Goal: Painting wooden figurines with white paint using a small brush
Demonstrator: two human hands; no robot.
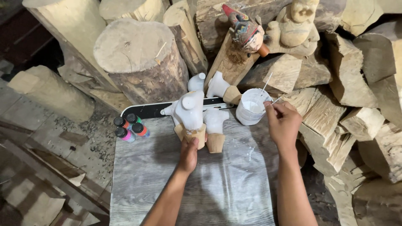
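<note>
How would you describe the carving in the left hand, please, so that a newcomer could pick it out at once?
Start at the grey board in front of the stacked logs. Over its far end the left hand grips a carving by its bare wooden base. Its top is coated white like the carvings beside it, but it alone is held up.

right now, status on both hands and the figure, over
Left hand grips white-primed wooden figure by its bare base. Right hand holds thin brush at white paint cup. Second white figure stands close beside.

Grey board (226, 188) carries paint bottles (130, 127), white-coated carvings (215, 129), a cup (250, 107).
</note>
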